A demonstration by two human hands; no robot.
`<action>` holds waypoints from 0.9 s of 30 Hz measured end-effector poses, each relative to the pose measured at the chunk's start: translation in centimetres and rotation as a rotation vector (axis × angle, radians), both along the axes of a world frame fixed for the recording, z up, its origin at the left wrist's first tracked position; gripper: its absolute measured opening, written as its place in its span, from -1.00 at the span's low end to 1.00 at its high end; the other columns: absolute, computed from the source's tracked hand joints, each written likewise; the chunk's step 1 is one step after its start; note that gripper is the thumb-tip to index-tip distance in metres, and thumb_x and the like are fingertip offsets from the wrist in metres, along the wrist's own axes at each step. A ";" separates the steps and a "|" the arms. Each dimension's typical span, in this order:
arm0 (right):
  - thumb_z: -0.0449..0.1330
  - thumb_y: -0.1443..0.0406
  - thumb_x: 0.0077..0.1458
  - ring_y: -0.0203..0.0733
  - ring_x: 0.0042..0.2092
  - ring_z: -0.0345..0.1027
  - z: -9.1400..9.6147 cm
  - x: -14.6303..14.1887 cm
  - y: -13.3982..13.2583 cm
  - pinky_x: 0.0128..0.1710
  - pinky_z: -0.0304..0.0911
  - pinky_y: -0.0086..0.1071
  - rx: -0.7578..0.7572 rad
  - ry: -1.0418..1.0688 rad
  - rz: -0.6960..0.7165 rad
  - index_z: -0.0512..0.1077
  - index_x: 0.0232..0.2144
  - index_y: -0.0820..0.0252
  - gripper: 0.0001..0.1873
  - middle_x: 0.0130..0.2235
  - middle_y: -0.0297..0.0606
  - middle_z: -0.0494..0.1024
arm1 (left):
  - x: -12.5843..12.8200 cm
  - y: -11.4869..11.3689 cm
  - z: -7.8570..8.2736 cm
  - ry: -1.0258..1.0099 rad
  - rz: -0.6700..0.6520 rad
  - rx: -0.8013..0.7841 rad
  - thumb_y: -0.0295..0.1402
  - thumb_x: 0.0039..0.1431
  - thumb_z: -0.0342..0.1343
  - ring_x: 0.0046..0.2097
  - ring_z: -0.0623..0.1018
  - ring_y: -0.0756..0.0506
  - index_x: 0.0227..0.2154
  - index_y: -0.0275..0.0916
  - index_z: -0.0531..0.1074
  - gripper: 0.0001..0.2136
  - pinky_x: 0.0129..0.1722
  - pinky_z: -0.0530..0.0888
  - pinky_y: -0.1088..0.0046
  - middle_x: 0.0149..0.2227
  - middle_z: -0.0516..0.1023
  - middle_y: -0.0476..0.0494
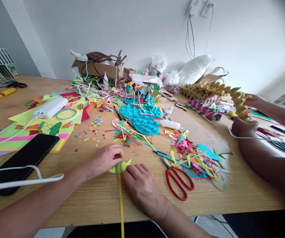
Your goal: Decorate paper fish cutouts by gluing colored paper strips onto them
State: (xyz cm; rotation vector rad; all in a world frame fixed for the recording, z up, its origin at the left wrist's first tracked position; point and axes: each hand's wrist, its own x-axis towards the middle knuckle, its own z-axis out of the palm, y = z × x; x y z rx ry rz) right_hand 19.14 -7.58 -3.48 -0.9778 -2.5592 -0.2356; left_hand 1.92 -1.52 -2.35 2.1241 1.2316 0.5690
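My left hand (107,159) and my right hand (142,186) meet near the table's front edge over a small yellow-green paper fish cutout (126,163). Both hands pinch it, fingers curled and pressed on the paper. A long yellow paper strip (121,201) runs from under the cutout toward me, past the table edge. Red-handled scissors (178,180) lie just right of my right hand.
A black phone (24,158) with a white cable (28,181) lies at the left, behind it a white power bank (50,107) on coloured paper sheets. Paper scraps (194,155), blue scalloped paper (144,124) and glue bottles (168,112) fill the middle. At the right another person's hands (243,127) hold a folded yellow paper chain (238,99).
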 end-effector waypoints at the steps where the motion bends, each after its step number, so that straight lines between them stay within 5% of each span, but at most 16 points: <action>1: 0.03 0.43 0.14 -0.26 -0.43 0.15 0.0 0.0 0.0 -0.44 0.00 -0.36 0.006 0.004 0.001 0.29 -0.51 0.20 -0.81 -0.45 -0.31 0.35 | 0.0 0.0 0.0 0.006 -0.001 0.009 -0.52 -0.06 0.06 -0.39 0.35 -0.02 -0.61 -0.24 0.35 -0.89 -0.43 0.24 0.53 -0.50 0.34 0.02; 27: 0.13 0.42 0.07 -0.22 -0.39 0.16 0.2 -0.4 0.0 -0.41 0.01 -0.34 -0.025 -0.028 0.016 0.31 -0.47 0.22 -0.90 -0.42 -0.32 0.37 | -0.5 0.3 -0.8 0.065 -0.017 0.073 -0.56 -0.04 0.07 -0.38 0.37 -0.01 -0.57 -0.25 0.38 -0.89 -0.41 0.23 0.53 -0.48 0.34 0.04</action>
